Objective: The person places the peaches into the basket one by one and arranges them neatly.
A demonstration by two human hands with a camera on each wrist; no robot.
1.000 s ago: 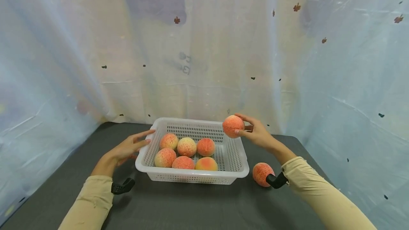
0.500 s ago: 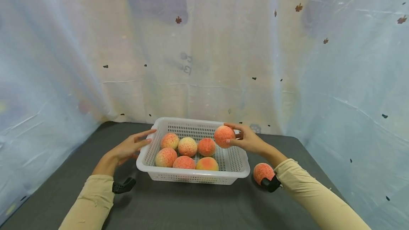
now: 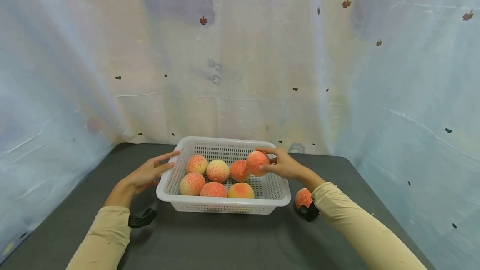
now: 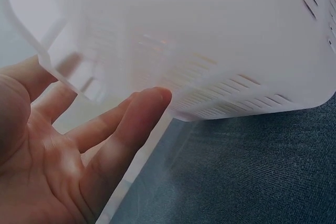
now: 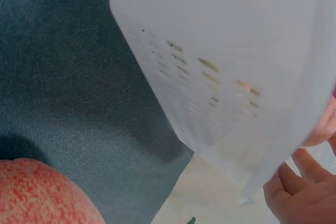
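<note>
My right hand (image 3: 286, 166) grips an orange-red peach (image 3: 257, 163) over the right part of a white perforated plastic basket (image 3: 225, 201). That peach overlaps another red peach (image 3: 238, 171) in the head view; contact between them cannot be told. Several peaches lie in two rows inside the basket, including a pale speckled one (image 3: 218, 171) and a yellow-orange one (image 3: 241, 191). At the basket's left end, my left hand (image 3: 148, 173) rests against the rim with fairly straight fingers. The left wrist view shows its fingers (image 4: 139, 119) by the outer wall.
One more speckled red peach (image 3: 303, 197) sits on the dark table (image 3: 210, 241), right of the basket and partly covered by the black wrist camera (image 3: 309, 211). A pale plastic curtain (image 3: 240, 107) hangs behind the table.
My right hand has carried its peach leftward and down, from above the basket's right back corner into the space over the basket. My left hand stays at the rim.
</note>
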